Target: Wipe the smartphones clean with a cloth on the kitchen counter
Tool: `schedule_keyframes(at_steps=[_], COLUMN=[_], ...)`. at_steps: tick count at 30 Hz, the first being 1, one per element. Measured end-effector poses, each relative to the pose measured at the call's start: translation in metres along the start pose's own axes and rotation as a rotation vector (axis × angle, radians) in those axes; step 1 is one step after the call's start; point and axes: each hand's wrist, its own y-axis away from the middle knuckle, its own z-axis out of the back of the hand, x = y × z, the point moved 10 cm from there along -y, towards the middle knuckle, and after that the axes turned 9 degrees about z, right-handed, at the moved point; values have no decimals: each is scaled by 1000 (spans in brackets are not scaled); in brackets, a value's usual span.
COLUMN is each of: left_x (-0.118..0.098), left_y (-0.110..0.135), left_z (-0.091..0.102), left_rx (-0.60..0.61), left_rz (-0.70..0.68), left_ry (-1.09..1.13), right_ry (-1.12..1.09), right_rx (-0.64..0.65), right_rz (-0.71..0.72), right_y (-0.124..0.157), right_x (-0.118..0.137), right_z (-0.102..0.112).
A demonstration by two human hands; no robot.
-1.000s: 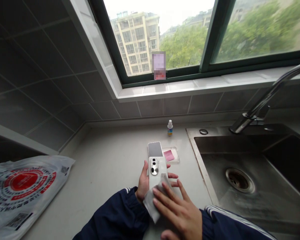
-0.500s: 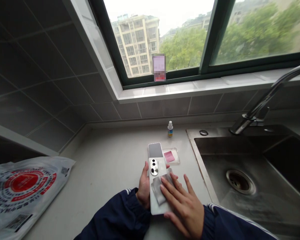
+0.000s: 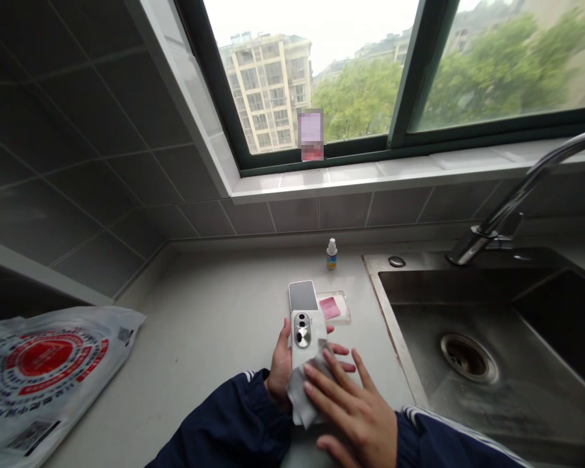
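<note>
A white phone (image 3: 301, 354), its round cameras facing up, rests in my left hand (image 3: 279, 367), whose fingers come round the far side. A thin grey cloth (image 3: 303, 390) lies crumpled over the phone's lower back. Flat on that cloth is my right hand (image 3: 353, 406), its fingers stretched out and spread, the thumb apart at the near side. Just beyond the held phone, a second phone-like slab (image 3: 303, 296) with a dark grey face lies on the counter. Beside it is a clear phone case (image 3: 345, 312) with a pink square of paper (image 3: 329, 307).
A small white-capped bottle (image 3: 331, 255) stands near the back of the counter (image 3: 209, 312). On the right are a steel sink (image 3: 385, 312) and a curved faucet (image 3: 511, 195). A printed plastic bag (image 3: 102, 325) lies at left. The window (image 3: 361, 71) is behind.
My right hand and the cloth have slid slightly down the phone. The cloth is now more crumpled and reaches the phone's left edge. My left hand keeps its hold.
</note>
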Motion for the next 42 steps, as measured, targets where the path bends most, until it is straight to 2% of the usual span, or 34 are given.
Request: schedule_keyframes(at_steps=[2,3,7,8,11,12,16,20,21,24,25,28,29,32,34,37,38,40,41,42], left_x=[-1,-2,0,0,0,0,1,-1,-1,0,0,-4,-4,-1,0,-5,-4,-1,0,-1], left_y=[1,1,0,0,0,0,0,1,1,0,0,1,2,1,0,0,0,-1,-1,0], left_z=[2,3,3,3,3,3,2,5,7,9,9,10,10,8,7,10,9,7,5,5], left_rx=[-28,-36,-29,-25,-17,-11,9,-16,-25,-38,-42,-64,-67,-27,2,1,4,21,30,32], left_rz=[-16,-17,13,13,3,3,9,-13,-14,4,4,-36,-43,-9,3,-46,-45,-15,-4,-9], left_ry=[9,7,-14,-15,-2,-1,-27,2,4,-17,-17,18,24,16,13,33,39,38,31,28], right_ry=[8,10,15,6,3,16,43,39,49,82,80,90,105,143,139,162,182,187,180,165], right_rx=[23,21,-29,-21,24,26,-33,57,57,-5,-24,34,37,-43,-53,32,-17,-119,-153,-138], right_rz=[-111,-109,132,111,-92,-109,151,-70,-49,139,133,2,6,170,212,57,54,181,194,195], right_y=[2,2,0,0,2,2,-2,0,-1,-3,-3,-1,-1,-2,-2,-3,-4,-3,-2,-2], right_x=[-11,-10,15,13,-9,-11,17,-5,-4,14,13,-1,0,16,21,5,6,20,22,21], right_z=[-1,-1,1,0,-3,-2,3,-4,-4,0,1,-6,-7,-1,1,-6,-1,6,8,5])
